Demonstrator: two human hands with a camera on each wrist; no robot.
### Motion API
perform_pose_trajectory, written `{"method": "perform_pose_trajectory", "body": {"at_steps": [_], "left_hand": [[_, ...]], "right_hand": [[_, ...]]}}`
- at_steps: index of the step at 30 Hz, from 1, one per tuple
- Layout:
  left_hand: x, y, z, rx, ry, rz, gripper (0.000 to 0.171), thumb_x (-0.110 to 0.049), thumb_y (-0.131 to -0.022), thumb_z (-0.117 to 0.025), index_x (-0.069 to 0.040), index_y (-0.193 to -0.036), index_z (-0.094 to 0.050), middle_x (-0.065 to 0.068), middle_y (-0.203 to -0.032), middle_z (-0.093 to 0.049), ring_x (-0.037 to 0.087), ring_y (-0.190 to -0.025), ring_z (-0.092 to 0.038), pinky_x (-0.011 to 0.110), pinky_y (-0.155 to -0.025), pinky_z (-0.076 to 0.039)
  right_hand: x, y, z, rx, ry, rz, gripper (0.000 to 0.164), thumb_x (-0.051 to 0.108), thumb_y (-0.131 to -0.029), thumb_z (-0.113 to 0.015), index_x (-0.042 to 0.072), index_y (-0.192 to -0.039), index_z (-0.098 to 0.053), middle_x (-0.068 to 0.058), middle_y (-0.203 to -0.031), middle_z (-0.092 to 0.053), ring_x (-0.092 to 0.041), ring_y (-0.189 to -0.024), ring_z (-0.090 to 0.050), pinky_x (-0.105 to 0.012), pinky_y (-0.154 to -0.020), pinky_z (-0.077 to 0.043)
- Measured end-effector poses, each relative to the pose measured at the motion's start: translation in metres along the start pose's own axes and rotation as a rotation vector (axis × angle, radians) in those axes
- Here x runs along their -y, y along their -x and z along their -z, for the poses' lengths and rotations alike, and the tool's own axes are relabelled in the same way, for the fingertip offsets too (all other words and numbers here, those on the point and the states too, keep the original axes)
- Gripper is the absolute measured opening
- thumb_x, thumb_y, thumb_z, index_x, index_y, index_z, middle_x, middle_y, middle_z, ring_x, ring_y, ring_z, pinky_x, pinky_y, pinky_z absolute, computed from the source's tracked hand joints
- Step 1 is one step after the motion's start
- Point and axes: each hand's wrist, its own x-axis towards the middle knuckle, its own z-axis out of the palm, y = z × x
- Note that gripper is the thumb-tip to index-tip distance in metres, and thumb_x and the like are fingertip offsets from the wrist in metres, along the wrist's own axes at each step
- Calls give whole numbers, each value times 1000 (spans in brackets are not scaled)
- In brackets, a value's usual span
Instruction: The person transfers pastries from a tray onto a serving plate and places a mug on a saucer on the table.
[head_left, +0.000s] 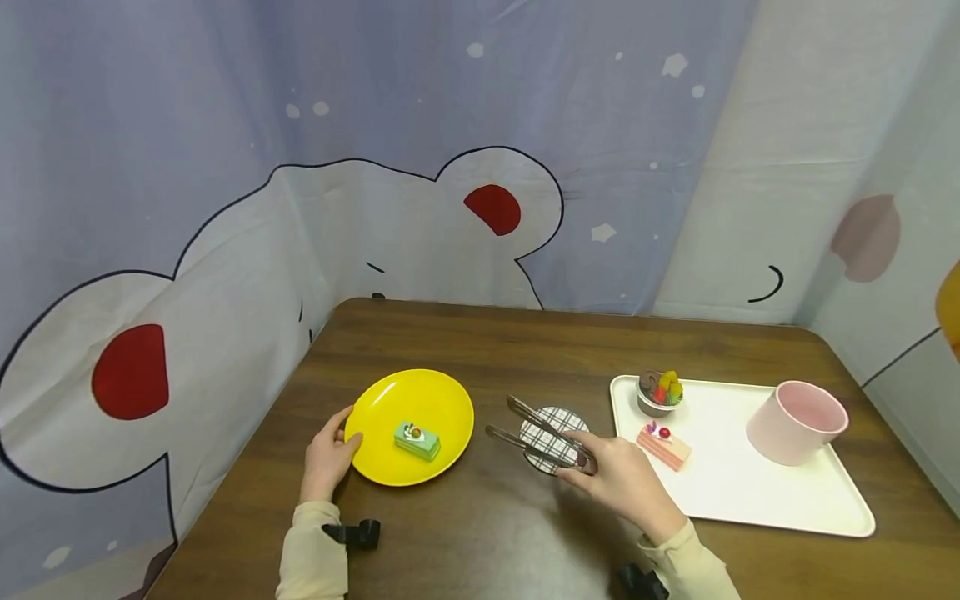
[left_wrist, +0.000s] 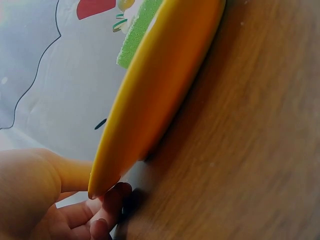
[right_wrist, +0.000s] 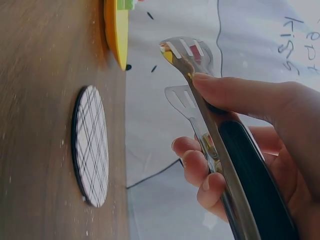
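My left hand (head_left: 330, 454) pinches the near-left rim of a yellow plate (head_left: 375, 408), thumb on top and fingers beneath, as the left wrist view shows. On the plate lies a green cake slice (head_left: 417, 442) with a white topping. My right hand (head_left: 618, 479) grips metal tongs (head_left: 543, 425) with slotted tips and dark handle grips. Their arms are spread apart with nothing between the tips, which point left toward the plate. Below the tongs is a round checked coaster (right_wrist: 92, 147) on the table, partly covered by them in the head view.
On the right, a white tray (head_left: 757, 500) holds a pink cake slice (head_left: 664, 446), a fruit-topped dessert cup (head_left: 658, 393) and a pink cup (head_left: 787, 425). A printed curtain (head_left: 420, 233) hangs behind and beside the brown wooden table (head_left: 450, 550).
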Motion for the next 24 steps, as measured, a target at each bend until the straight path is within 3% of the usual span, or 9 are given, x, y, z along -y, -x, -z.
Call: {"method": "perform_pose_trajectory", "body": {"at_steps": [17,24], "left_hand": [[1,0,1,7,4,2,54,-17,-96,-55,-6,-147,-40,18,-99,-56,22,-81,-53,26,-69,-41],[0,0,0,4,-2,-4,54,-16,-96,-55,-6,-146,-40,18,-99,-56,23,-82,-53,26,-69,-41]], "right_hand": [[-33,29,24,-170,79,-33,40,23,-65,-87,12,-100,-71,12,-65,-54,3,-57,-41,-21,-53,-34],[-48,42,39,-174,104,-109,42,23,-65,-86,13,-103,-71,15,-63,-54,7,-54,-39,-22,-48,-33]]}}
